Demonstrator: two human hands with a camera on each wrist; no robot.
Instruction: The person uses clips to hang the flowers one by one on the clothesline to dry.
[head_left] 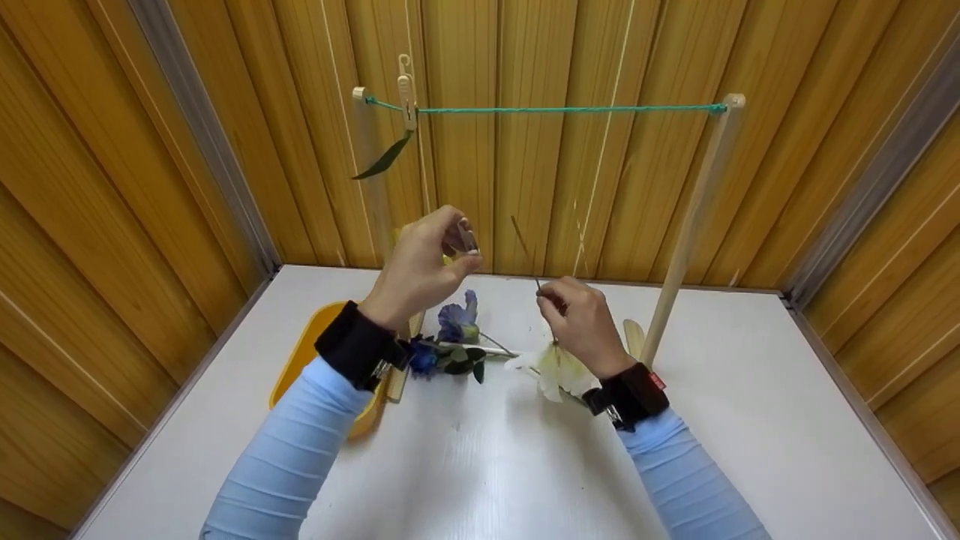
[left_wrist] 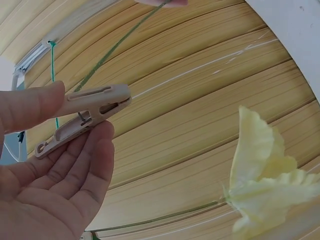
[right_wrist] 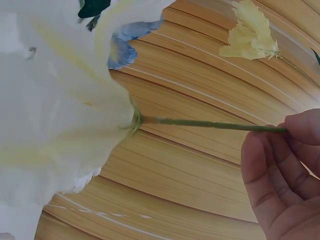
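Note:
My left hand (head_left: 427, 259) is raised in front of the wooden wall and pinches a beige clothespin (left_wrist: 85, 117) between thumb and fingers. My right hand (head_left: 574, 319) pinches the thin green stem (right_wrist: 215, 125) of a white artificial flower (head_left: 559, 371), whose bloom hangs down below the wrist. Above both hands a green cord (head_left: 562, 109) runs between two wooden posts. Another beige clothespin (head_left: 406, 94) on the cord holds a dark green leaf (head_left: 384, 160). A pale yellow flower (left_wrist: 262, 170) shows beside my left hand.
Blue artificial flowers (head_left: 454, 330) with dark leaves lie on the white table (head_left: 480, 465). A yellow tray (head_left: 304, 356) sits under my left forearm. The right wooden post (head_left: 694, 217) stands close to my right hand. Wooden walls close in three sides.

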